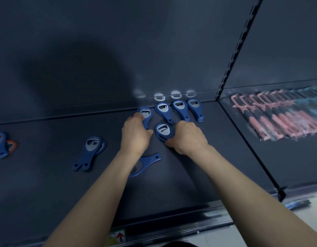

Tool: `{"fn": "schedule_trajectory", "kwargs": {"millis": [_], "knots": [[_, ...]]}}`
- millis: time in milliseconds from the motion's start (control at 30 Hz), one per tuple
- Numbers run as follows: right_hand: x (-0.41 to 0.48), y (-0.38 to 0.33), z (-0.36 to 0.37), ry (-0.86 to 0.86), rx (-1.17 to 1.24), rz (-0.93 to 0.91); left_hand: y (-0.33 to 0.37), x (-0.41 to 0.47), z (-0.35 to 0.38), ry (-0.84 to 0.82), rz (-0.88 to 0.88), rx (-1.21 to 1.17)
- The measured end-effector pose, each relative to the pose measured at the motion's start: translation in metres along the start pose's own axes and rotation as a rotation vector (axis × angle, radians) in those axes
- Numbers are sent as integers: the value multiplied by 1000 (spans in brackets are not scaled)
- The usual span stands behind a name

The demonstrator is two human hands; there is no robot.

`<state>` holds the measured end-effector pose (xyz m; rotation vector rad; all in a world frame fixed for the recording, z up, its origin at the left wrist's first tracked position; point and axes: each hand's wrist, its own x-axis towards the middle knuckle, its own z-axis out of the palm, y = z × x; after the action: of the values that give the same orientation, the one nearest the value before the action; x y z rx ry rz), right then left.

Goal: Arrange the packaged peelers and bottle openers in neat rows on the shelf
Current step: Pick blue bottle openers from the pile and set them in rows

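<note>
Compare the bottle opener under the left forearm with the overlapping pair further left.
The single bottle opener lies with its handle pointing back-right, its head partly hidden by the left forearm. The overlapping pair is fully visible, heads toward the back wall, handles toward the front. All are blue.

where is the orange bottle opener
Head view: the orange bottle opener lies on the shelf at the picture's far left, partly under a blue bottle opener, left of the pair of blue openers.
</note>
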<state>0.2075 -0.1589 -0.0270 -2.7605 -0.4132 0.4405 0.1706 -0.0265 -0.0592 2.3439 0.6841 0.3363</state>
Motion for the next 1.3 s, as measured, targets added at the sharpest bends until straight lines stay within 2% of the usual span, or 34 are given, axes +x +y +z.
{"fn": "schedule_trajectory", "kwargs": {"millis": [500, 700, 800, 1000, 1300], "knots": [[10, 6, 1, -18, 40, -54, 5, 6, 13, 86, 46, -35], [11, 8, -1, -13, 22, -78, 6, 2, 7, 47, 60, -35], [13, 9, -4, 4, 56, -100, 4, -4, -1, 79, 78, 18], [26, 3, -12, 109, 95, -102, 3, -16, -18, 32, 60, 127], [55, -5, -4, 241, -35, -90, -4, -27, -30, -42, 74, 155]]}}
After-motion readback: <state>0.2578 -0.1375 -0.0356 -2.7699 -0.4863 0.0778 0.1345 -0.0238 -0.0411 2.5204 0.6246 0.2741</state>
